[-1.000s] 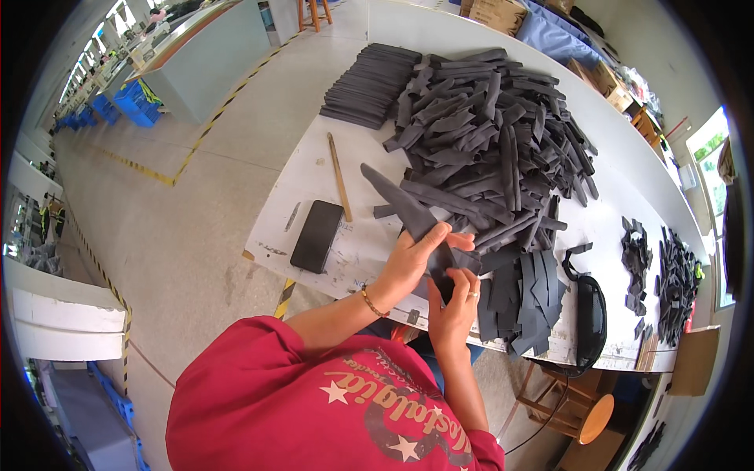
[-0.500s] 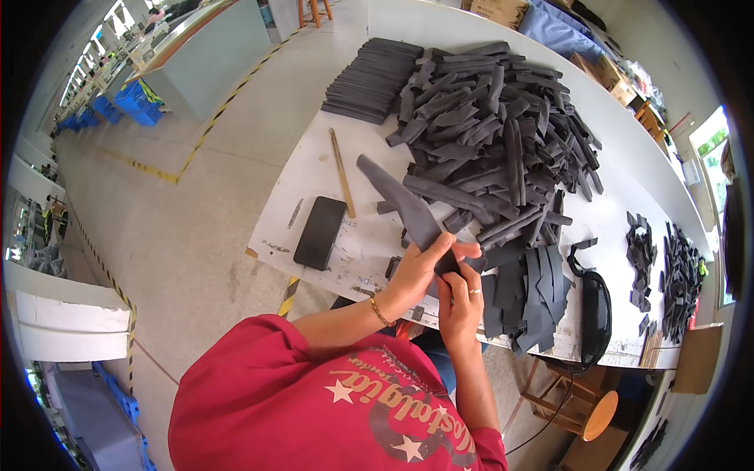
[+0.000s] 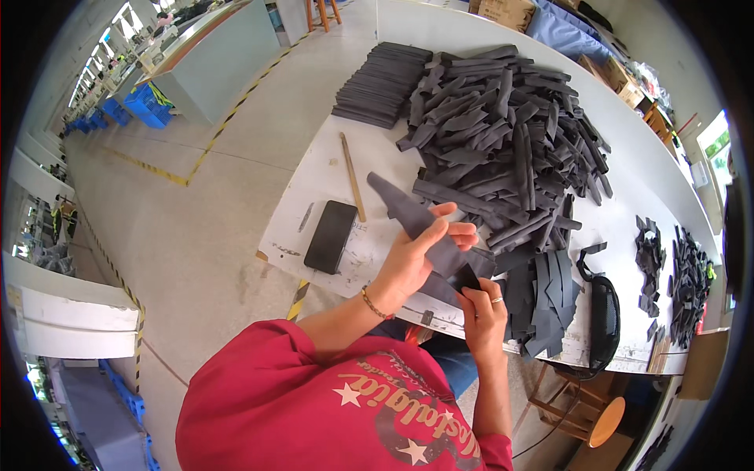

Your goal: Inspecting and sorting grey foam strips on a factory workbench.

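A long dark grey fabric strip [image 3: 404, 212] slants over the near edge of the table, its narrow far end pointing up and left. My left hand [image 3: 410, 263] grips it at the middle, thumb on top and fingers reaching past its far side. Lower right, my right hand [image 3: 485, 314] pinches a small black flat piece [image 3: 463, 278] between thumb and fingers, against the strip's near end. Whether the piece is joined to the strip cannot be made out. Beside my right hand lies a fanned stack of flat black pieces [image 3: 542, 294], reaching over the table edge.
A big loose pile of dark fabric strips [image 3: 503, 133] covers the far table, next to a neat stack [image 3: 381, 82]. A black phone [image 3: 331, 237] and a wooden stick [image 3: 353, 177] lie left. A black mesh-sided object [image 3: 604, 322] sits right, near a wooden stool [image 3: 605, 420].
My right hand has moved right and down, away from my left hand, with the black piece in its pinch. The fingers of my left hand have spread, and the strip's wide end shows more.
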### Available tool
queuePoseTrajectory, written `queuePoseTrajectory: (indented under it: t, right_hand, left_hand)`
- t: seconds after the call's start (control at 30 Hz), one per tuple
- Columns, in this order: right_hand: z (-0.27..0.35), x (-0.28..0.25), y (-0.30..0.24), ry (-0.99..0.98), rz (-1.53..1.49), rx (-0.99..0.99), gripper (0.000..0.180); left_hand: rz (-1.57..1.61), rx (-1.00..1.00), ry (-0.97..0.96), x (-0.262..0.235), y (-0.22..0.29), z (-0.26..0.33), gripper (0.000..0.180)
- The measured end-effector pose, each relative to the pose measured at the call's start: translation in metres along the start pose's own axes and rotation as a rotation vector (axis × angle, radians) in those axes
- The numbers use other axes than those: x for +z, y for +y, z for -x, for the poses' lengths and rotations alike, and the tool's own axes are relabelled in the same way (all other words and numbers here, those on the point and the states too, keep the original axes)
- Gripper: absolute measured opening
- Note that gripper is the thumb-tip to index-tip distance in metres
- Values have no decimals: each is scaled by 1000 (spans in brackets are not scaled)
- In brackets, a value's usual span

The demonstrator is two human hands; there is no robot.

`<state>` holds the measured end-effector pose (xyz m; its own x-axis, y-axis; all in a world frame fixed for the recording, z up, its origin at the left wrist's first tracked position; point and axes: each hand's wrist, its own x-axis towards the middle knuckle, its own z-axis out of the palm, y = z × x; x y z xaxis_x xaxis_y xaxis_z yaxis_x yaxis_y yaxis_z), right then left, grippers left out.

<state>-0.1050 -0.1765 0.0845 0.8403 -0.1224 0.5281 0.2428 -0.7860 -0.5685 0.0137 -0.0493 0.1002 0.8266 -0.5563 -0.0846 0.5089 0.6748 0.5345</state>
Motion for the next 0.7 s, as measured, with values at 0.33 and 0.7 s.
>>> queuePoseTrajectory:
  t: [0.33,0.7]
  right_hand:
    - [-15,-2,-9,82,-24,-128,19]
    - [-21,2,-12,50,-90,-141,18]
  left_hand:
    - [-24,85,-120,9,-19,14,32]
    - [-47,52,-150,0,-28,22,29]
